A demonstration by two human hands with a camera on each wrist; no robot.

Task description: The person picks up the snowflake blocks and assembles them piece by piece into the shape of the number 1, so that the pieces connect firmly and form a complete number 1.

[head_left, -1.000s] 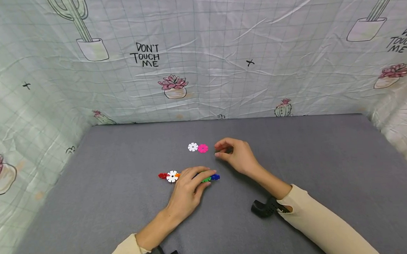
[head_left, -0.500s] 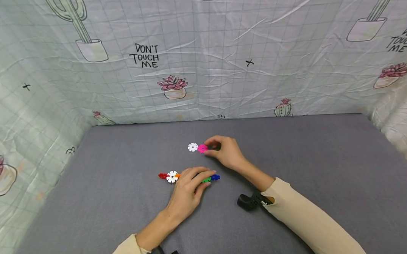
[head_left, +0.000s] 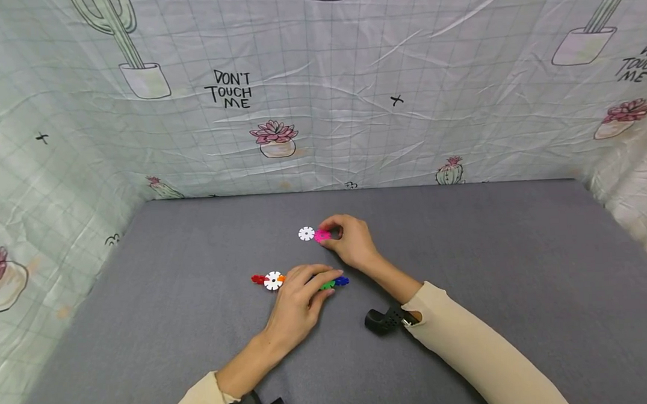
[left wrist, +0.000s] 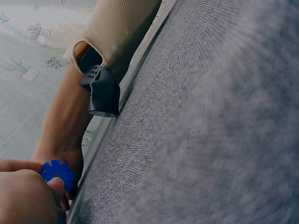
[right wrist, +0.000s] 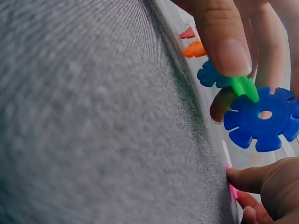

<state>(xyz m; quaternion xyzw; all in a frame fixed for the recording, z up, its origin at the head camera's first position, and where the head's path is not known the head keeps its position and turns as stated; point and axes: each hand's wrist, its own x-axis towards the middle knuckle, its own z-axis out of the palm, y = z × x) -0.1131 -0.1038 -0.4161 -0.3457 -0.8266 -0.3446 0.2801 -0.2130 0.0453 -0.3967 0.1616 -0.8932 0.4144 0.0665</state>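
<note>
My left hand [head_left: 295, 302] grips a row of interlocking notched plastic discs. From its left end stick out a red disc [head_left: 259, 279], a white disc [head_left: 270, 282] and an orange disc [head_left: 281, 279]; a green disc [head_left: 328, 285] and a dark blue disc [head_left: 342, 281] show at the right. The fingers hide the row's middle, though the right wrist view gives another blue disc [right wrist: 212, 74] beside the green one. Farther back, my right hand [head_left: 353, 241] pinches a pink disc [head_left: 321, 236] between thumb and fingers, at the table. A loose white disc [head_left: 302, 234] lies just left of it.
A grey cloth-covered table [head_left: 466, 250] spreads around both hands. Behind and at the sides hangs a pale curtain [head_left: 342, 141] printed with cacti. Black wrist devices [head_left: 384, 321] sit below each forearm near the beige sleeves [head_left: 470, 340].
My right hand has moved left to the pink disc and closed thumb and fingers on it. The left hand and its row of discs have stayed in place.
</note>
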